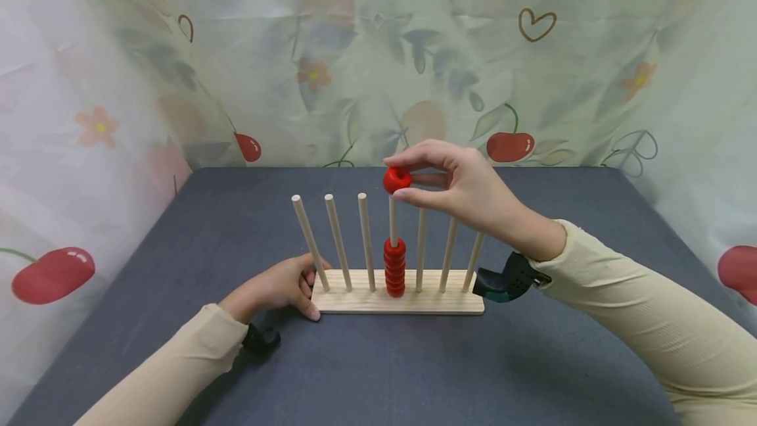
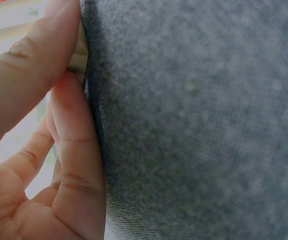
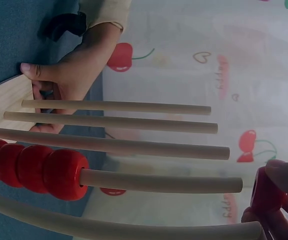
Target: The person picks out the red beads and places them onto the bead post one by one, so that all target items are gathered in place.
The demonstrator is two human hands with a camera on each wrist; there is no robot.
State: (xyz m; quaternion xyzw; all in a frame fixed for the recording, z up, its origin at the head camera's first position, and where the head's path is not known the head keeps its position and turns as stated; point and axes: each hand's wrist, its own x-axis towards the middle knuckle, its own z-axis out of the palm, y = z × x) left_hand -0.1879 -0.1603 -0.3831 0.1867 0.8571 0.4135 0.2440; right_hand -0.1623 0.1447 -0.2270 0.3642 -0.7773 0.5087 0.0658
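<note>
A wooden peg rack [image 1: 355, 305] with several upright pegs stands on the table. Its middle peg carries a stack of red beads [image 1: 394, 268]. My right hand [image 1: 470, 184] pinches one more red bead [image 1: 396, 180] between thumb and fingers at the top of that peg. The right wrist view shows this held bead [image 3: 267, 192] just past the peg's tip, with a small gap between them. My left hand [image 1: 282, 286] grips the left end of the rack's base, thumb at the front. In the left wrist view the thumb and fingers [image 2: 76, 130] close on the base's edge.
A dark grey cloth-covered table [image 1: 390, 367] lies under the rack. Printed curtains [image 1: 378, 71] with cherries and flowers hang behind and at both sides. Bare pegs [image 1: 337, 242] rise on either side of the beaded one.
</note>
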